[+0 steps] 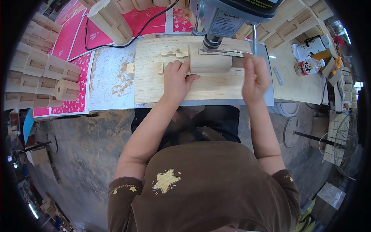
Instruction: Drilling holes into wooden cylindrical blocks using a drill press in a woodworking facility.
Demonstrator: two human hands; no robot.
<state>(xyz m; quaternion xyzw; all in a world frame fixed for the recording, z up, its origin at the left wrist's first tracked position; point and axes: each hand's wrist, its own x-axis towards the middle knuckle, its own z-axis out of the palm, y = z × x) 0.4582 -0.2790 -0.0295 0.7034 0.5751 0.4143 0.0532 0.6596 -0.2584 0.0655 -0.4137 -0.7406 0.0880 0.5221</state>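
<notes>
drilling seems under way: the left hand (176,78), fingers spread, braces the wooden block (211,63) under the drill chuck (211,42), toward the far edge of the counter (295,88), the right hand (256,75) grips the lever (254,38), and pulling likely calls for steadiness.

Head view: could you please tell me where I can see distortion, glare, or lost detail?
Head view: black corners surround the round fisheye picture, and the stacked blocks at left lean toward the rim; head view: the lamp at lower left is blown out to white; head view: the trousers are nearly black, with little detail.
</notes>
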